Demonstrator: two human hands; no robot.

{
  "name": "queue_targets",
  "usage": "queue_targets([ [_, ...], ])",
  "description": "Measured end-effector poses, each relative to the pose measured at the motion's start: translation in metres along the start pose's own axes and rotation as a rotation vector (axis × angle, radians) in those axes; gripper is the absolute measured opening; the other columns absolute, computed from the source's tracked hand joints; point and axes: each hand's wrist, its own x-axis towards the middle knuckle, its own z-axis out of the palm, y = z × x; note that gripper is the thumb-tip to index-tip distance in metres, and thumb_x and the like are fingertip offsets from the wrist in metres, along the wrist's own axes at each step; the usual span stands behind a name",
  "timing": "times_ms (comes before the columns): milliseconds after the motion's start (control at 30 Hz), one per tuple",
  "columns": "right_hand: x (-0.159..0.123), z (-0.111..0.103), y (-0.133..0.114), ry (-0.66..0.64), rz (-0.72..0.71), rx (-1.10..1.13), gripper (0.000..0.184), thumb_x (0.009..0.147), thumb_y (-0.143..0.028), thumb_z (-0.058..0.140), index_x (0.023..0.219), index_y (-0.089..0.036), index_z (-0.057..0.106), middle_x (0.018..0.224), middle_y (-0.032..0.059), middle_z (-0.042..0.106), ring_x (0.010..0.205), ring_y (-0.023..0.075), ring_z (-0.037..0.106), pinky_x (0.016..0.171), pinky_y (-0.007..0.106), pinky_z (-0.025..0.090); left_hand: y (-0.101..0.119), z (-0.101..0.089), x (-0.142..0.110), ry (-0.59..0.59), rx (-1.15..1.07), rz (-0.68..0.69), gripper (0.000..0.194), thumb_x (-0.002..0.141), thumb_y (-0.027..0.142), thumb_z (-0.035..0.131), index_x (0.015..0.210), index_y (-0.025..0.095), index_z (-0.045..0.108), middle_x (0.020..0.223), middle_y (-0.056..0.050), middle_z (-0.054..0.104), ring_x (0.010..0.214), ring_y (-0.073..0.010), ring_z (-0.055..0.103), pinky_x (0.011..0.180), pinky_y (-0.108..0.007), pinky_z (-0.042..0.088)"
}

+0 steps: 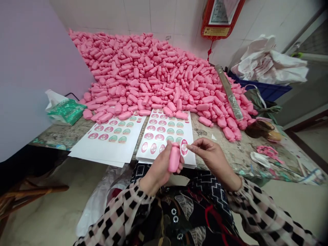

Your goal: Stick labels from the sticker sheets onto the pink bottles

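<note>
My left hand is closed around a small pink plastic bottle, held upright just above the table's near edge. My right hand pinches an oval pink sticker between thumb and forefinger, right beside the bottle's side. Below both hands lies a white sticker sheet with rows of pink and green round labels. A second sticker sheet lies to its left.
A huge heap of identical pink bottles covers the back of the worn table. A green packet lies at the left, pink scissors at the right, a blue crate with white bags behind.
</note>
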Motion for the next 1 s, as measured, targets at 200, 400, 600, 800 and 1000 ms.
queue_targets([
  [200, -0.017, 0.028, -0.011, -0.066, -0.061, -0.074, 0.024, 0.072, -0.041, 0.068, 0.07, -0.018, 0.061, 0.067, 0.0007, 0.062, 0.061, 0.013, 0.053, 0.06, 0.027, 0.043, 0.004, 0.001, 0.007, 0.04, -0.384, -0.118, 0.048, 0.08, 0.059, 0.048, 0.098, 0.016, 0.057, 0.06, 0.0, 0.056, 0.047, -0.0106, 0.055, 0.042, -0.02, 0.042],
  [400, -0.018, 0.027, -0.009, -0.098, -0.056, -0.104, 0.026, 0.073, -0.044, 0.066, 0.069, -0.019, 0.06, 0.066, 0.001, 0.063, 0.06, 0.014, 0.056, 0.059, 0.027, 0.045, 0.004, -0.002, 0.005, 0.037, -0.388, -0.12, 0.047, 0.081, 0.059, 0.047, 0.097, 0.016, 0.057, 0.059, 0.001, 0.055, 0.046, -0.01, 0.054, 0.042, -0.019, 0.042],
  [600, -0.019, 0.027, -0.003, -0.089, -0.077, -0.176, 0.027, 0.072, -0.046, 0.066, 0.07, -0.019, 0.062, 0.068, 0.0015, 0.063, 0.06, 0.0137, 0.055, 0.056, 0.026, 0.044, 0.003, -0.003, 0.006, 0.036, -0.36, -0.113, 0.05, 0.079, 0.061, 0.048, 0.099, 0.016, 0.057, 0.06, 0.001, 0.054, 0.046, -0.01, 0.054, 0.041, -0.02, 0.042],
  [800, -0.02, 0.028, -0.001, -0.127, -0.008, -0.135, 0.025, 0.073, -0.044, 0.066, 0.071, -0.02, 0.061, 0.068, 0.0003, 0.063, 0.058, 0.0144, 0.058, 0.054, 0.026, 0.046, -0.001, -0.003, 0.006, 0.038, -0.324, -0.096, 0.051, 0.078, 0.062, 0.047, 0.099, 0.016, 0.057, 0.065, 0.0, 0.055, 0.05, -0.0108, 0.055, 0.044, -0.022, 0.046],
  [1000, -0.022, 0.024, 0.002, -0.118, -0.117, -0.303, 0.024, 0.078, -0.044, 0.061, 0.071, -0.021, 0.062, 0.07, 0.0005, 0.062, 0.062, 0.0137, 0.057, 0.057, 0.025, 0.043, 0.003, -0.007, 0.001, -0.101, -0.234, -0.076, 0.049, 0.078, 0.057, 0.053, 0.109, 0.019, 0.052, 0.073, 0.0, 0.056, 0.059, -0.012, 0.059, 0.051, -0.025, 0.051],
])
